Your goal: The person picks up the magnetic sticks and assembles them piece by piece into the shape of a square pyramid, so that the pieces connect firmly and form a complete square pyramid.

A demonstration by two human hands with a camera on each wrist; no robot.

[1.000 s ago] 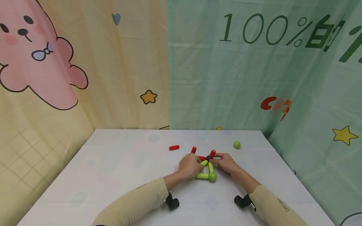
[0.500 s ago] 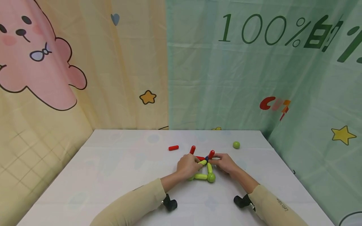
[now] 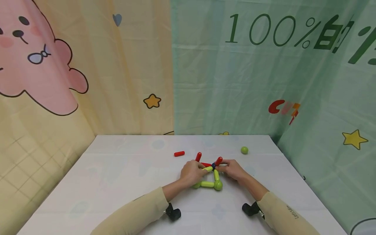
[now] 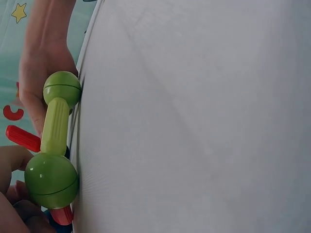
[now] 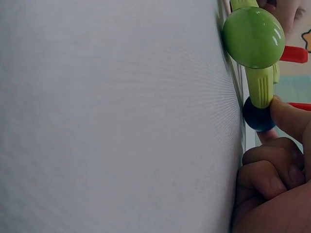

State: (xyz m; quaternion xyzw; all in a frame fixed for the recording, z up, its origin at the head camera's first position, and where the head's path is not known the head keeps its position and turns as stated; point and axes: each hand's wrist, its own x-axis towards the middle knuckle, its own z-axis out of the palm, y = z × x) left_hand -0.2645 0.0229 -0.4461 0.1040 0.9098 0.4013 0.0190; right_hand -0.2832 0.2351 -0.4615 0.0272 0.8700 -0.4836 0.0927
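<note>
A toy frame of rods and balls lies on the table between both hands. At its near side, a yellow-green rod (image 3: 207,184) joins two green balls, the right one (image 3: 218,185) in full view. A second yellow-green rod (image 3: 216,175) runs from that ball to a dark blue ball (image 5: 259,115). My left hand (image 3: 191,172) pinches a slanting yellow-green rod (image 3: 208,168) at the frame's left side and hides part of it. My right hand (image 3: 232,169) pinches the dark blue ball between thumb and finger. Red rods (image 3: 218,161) stick up from the far side.
A loose red rod (image 3: 179,153) lies beyond the left hand. Farther right on the white table (image 3: 132,182) sits a single green ball (image 3: 244,150). Printed curtains (image 3: 135,65) hang behind the table.
My left hand has shifted slightly left, still pinching the rod. The right hand keeps its hold on the blue ball. The whole head view has drifted a little.
</note>
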